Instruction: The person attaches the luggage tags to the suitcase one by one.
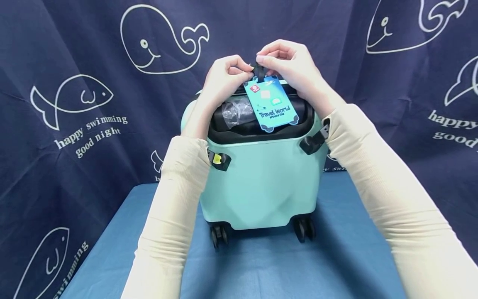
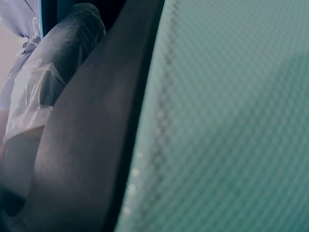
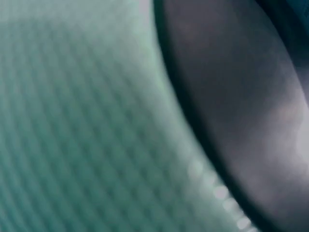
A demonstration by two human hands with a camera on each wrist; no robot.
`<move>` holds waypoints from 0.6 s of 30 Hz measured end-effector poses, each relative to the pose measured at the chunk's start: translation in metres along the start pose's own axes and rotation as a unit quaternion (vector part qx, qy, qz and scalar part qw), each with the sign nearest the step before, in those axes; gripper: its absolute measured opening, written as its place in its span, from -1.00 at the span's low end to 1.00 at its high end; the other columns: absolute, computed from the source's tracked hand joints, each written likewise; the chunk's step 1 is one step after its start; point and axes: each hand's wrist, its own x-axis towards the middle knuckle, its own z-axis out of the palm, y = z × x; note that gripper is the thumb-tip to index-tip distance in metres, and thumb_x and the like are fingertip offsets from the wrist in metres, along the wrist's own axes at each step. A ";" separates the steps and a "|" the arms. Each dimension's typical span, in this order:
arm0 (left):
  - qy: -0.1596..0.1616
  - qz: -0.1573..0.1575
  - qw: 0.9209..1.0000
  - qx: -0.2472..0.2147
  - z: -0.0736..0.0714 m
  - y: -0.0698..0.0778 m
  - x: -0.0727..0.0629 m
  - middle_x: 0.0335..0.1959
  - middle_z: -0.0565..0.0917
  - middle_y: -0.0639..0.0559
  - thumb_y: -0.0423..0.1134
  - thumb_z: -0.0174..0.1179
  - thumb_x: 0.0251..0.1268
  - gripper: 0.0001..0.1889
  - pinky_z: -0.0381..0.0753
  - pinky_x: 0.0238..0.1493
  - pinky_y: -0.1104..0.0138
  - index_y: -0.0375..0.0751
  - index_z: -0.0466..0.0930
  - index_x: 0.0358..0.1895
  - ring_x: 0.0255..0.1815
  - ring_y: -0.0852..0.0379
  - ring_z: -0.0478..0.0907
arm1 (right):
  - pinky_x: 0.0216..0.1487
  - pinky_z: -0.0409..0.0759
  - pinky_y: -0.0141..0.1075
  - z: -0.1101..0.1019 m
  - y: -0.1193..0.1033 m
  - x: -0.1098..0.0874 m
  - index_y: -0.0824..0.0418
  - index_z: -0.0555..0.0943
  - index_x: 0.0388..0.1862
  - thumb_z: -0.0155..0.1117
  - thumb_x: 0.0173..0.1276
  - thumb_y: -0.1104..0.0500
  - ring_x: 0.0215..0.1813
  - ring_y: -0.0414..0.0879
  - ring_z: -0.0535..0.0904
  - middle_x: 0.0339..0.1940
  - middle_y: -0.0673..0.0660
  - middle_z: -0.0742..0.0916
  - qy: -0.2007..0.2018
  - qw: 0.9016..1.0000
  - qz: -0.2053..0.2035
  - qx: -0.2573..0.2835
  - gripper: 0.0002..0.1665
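A mint-green suitcase (image 1: 261, 187) stands upright, its black recessed top facing me. Over that recess hangs a blue luggage tag (image 1: 271, 104) printed "Travel World", on a short black strap (image 1: 260, 73). My left hand (image 1: 227, 78) pinches the strap from the left between thumb and forefinger. From the right, my right hand (image 1: 295, 64) pinches at the strap's upper end with thumb and curled fingers. Both wrist views look closely at the suitcase's textured shell (image 2: 231, 121) and its dark trim (image 3: 231, 96); the fingertips at work are out of sight there.
Clear plastic wraps part of the suitcase's top handle (image 1: 237, 112). Black caster wheels (image 1: 304, 228) stand on a blue-covered table (image 1: 257, 270). A navy curtain (image 1: 93, 50) with white whale and fish drawings hangs behind. Small wrist cameras (image 1: 315, 141) sit at both sleeves.
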 end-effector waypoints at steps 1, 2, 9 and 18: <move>-0.002 0.000 1.000 -0.001 0.000 0.000 0.000 -0.43 0.72 0.12 -0.23 0.27 0.17 -0.93 0.37 -0.16 0.50 -0.09 0.65 -0.29 -0.30 0.29 0.61 | -0.34 0.43 -0.40 0.000 0.000 0.000 0.09 0.68 -0.31 0.38 0.18 0.17 -0.46 -0.16 0.50 -0.47 -0.06 0.68 0.000 1.000 0.004 0.001 -0.91; -0.003 0.001 1.000 -0.002 0.000 0.000 0.000 -0.43 0.72 0.12 -0.23 0.27 0.17 -0.93 0.36 -0.15 0.50 -0.09 0.65 -0.29 -0.29 0.28 0.61 | -0.34 0.42 -0.40 0.000 0.000 0.000 0.09 0.69 -0.32 0.38 0.18 0.17 -0.46 -0.17 0.50 -0.47 -0.06 0.68 0.000 1.000 0.008 0.000 -0.91; -0.008 0.004 1.000 -0.004 0.001 -0.001 -0.001 -0.41 0.73 0.10 -0.21 0.27 0.17 -0.92 0.37 -0.13 0.50 -0.08 0.65 -0.29 -0.27 0.26 0.62 | -0.34 0.40 -0.40 0.000 0.000 0.000 0.11 0.72 -0.32 0.38 0.18 0.14 -0.50 -0.19 0.49 -0.48 -0.08 0.70 0.005 1.000 0.016 -0.010 -0.90; -0.006 0.007 1.000 -0.029 0.001 -0.002 -0.001 -0.46 0.70 0.12 -0.25 0.28 0.16 -0.93 0.42 -0.13 0.49 -0.11 0.65 -0.30 -0.30 0.25 0.62 | -0.31 0.44 -0.38 0.000 -0.002 -0.003 0.12 0.76 -0.28 0.39 0.16 0.10 -0.50 -0.20 0.53 -0.46 -0.13 0.72 0.008 0.999 0.009 -0.039 -0.83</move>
